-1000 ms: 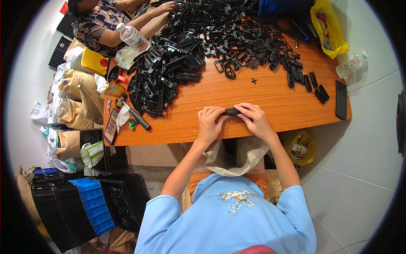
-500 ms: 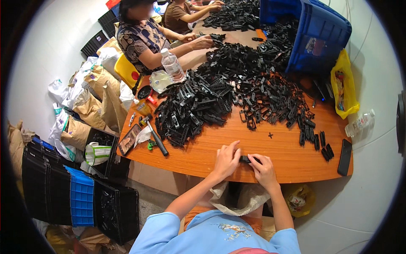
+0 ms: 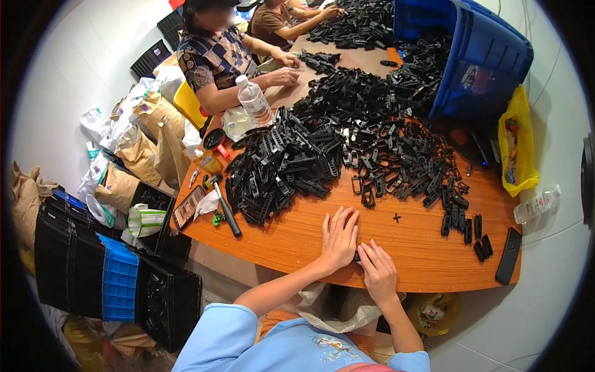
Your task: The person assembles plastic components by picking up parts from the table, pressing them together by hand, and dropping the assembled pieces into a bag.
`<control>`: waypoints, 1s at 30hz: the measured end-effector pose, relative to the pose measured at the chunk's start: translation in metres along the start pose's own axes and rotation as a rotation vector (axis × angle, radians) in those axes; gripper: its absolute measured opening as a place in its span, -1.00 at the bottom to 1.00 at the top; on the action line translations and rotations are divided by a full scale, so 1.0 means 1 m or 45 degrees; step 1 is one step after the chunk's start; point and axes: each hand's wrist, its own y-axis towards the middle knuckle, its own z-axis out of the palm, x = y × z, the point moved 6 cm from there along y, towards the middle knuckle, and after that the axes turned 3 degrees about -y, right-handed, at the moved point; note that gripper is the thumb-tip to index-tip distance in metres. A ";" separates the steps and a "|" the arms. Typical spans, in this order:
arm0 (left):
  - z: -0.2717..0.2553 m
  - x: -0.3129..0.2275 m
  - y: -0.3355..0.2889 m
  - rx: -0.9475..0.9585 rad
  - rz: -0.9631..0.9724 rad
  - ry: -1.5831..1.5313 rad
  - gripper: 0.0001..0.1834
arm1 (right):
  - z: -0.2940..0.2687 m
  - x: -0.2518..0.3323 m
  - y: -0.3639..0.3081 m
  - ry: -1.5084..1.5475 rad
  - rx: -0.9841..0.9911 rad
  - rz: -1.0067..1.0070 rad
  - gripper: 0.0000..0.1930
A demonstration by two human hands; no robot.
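Observation:
A small black plastic part [image 3: 357,255] lies at the table's near edge between my two hands, mostly hidden by them. My left hand [image 3: 338,240] holds its left end, with the long fingers reaching forward over the wood. On the other end, the fingers of my right hand [image 3: 377,266] are bent down and pressed together. Just ahead and to the right rests a small black cross-shaped piece [image 3: 396,217]. Beyond my hands spreads a big heap of black plastic parts [image 3: 297,161], with open frame-like pieces along its near right side.
Finished-looking black pieces [image 3: 455,217] stand at right, near a dark phone [image 3: 509,255]. A hammer [image 3: 228,211], another phone [image 3: 189,206] and a water bottle [image 3: 254,102] are at left. A blue crate [image 3: 483,68] leans at back right. Two people sit at the far left side.
My hands have turned and closed in over the black part, covering more of it. The left fingers are straighter. The near co-worker's hands have come away from the parts there.

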 end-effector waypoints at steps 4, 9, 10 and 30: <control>-0.003 -0.005 0.001 0.015 0.047 0.068 -0.56 | 0.004 -0.006 -0.003 0.082 0.017 0.045 -0.70; -0.007 -0.012 0.001 0.046 0.076 0.124 -0.56 | 0.006 -0.011 0.000 0.036 0.087 0.000 -0.63; -0.006 -0.011 0.000 0.073 0.047 0.119 -0.56 | 0.006 -0.008 0.000 0.021 0.078 -0.033 -0.63; -0.067 0.015 -0.015 -0.306 0.161 0.109 -0.53 | -0.003 0.016 -0.035 0.160 0.156 -0.136 -0.64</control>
